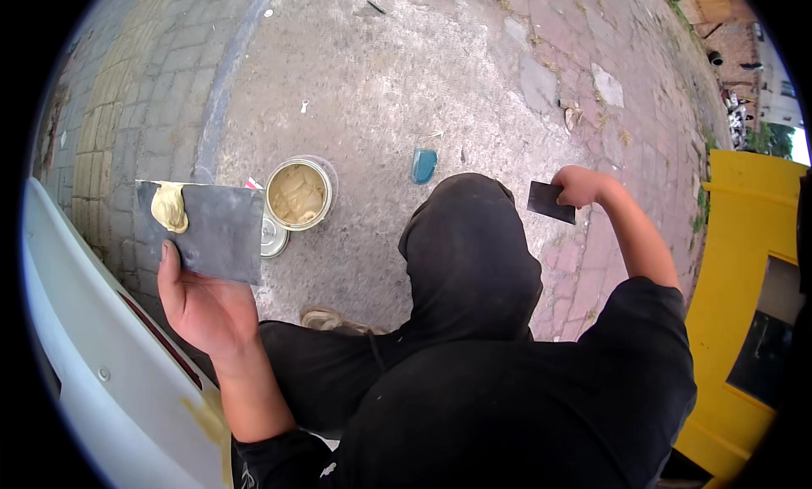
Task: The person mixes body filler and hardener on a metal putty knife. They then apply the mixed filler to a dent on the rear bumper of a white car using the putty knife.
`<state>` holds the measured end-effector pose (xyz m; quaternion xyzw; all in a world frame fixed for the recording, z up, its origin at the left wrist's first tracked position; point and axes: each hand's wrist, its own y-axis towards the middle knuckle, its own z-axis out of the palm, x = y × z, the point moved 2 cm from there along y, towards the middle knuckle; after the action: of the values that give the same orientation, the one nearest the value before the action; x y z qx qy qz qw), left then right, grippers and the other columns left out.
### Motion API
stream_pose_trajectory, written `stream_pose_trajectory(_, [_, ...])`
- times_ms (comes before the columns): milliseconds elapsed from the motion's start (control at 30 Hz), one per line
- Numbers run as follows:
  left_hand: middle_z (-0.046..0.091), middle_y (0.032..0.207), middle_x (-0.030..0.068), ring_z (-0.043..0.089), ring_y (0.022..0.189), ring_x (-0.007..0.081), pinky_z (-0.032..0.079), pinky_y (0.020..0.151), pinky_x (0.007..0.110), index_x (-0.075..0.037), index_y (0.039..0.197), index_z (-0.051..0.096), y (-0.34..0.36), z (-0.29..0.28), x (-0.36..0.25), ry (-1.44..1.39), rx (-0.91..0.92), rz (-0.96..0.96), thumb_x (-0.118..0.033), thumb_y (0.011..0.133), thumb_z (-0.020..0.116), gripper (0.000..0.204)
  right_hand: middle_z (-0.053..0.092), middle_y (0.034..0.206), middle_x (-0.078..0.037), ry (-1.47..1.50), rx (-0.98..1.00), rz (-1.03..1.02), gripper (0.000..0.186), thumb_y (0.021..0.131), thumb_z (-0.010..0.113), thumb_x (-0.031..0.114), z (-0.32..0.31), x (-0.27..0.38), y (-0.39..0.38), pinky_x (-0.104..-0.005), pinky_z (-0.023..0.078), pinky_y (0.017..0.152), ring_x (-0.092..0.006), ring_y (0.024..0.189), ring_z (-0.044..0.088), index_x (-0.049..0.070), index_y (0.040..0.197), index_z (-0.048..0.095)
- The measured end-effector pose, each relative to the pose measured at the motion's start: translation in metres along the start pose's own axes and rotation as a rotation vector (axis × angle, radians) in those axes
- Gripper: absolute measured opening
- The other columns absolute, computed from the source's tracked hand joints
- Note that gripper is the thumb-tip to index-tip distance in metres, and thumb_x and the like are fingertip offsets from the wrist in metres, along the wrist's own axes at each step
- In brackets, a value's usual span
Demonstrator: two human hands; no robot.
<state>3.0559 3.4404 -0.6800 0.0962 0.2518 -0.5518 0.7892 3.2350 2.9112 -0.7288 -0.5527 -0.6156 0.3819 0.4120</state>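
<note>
On the left, my left hand [207, 307] supports a dark flat board [216, 235] from below, its thumb at the near edge. A lump of pale yellow body filler [170, 207] sits near the board's far left corner. Just right of the board stands an open round can [328, 208] holding beige filler [296, 195]. My right hand [579, 187] is out to the right, beyond my knee, with its fingers closed on a small black rectangular spreader [550, 202]. The spreader is held above the paving, apart from the can and the board.
A round metal lid [272, 238] lies against the can. A blue-green piece [424, 166] rests on the concrete ahead of my knee. Close on my left is a white panel [101, 345] with a yellowish patch [207, 417]. A yellow metal body [719, 320] stands at right.
</note>
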Motion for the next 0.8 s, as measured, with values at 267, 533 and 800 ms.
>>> stream_pose_trajectory(267, [0.062, 0.132, 0.0122, 0.057, 0.124, 0.0238, 0.038, 0.11, 0.044, 0.002, 0.13, 0.057, -0.003, 0.01, 0.004, -0.023, 0.003, 0.006, -0.019, 0.102, 0.044, 0.037, 0.066, 0.076, -0.002, 0.33, 0.068, -0.489, 0.016, 0.087, 0.063, 0.001, -0.056, 0.105, -0.092, -0.0283, 0.049, 0.06, -0.009, 0.065, 0.058, -0.004, 0.101, 0.068])
stream_pose_trajectory(533, [0.062, 0.132, 0.0117, 0.057, 0.124, 0.0255, 0.039, 0.111, 0.044, 0.002, 0.13, 0.057, -0.001, 0.004, 0.0, -0.024, -0.016, 0.046, -0.019, 0.102, 0.045, 0.037, 0.067, 0.085, 0.001, 0.952, -0.119, -0.714, 0.02, 0.087, 0.069, 0.003, -0.076, 0.114, -0.073, -0.0196, 0.044, 0.048, -0.0033, 0.06, 0.058, -0.002, 0.105, 0.062])
stream_pose_trajectory(800, [0.064, 0.126, 0.0116, 0.061, 0.118, 0.022, 0.044, 0.105, 0.041, 0.0, 0.117, 0.061, 0.0, 0.007, -0.008, -0.007, -0.167, 0.129, -0.015, 0.101, 0.047, 0.026, 0.064, 0.083, -0.001, 0.836, -0.405, -0.658, 0.035, 0.085, 0.074, 0.005, -0.07, 0.199, -0.031, -0.0212, 0.043, 0.049, -0.0056, 0.061, 0.057, 0.002, 0.114, 0.054])
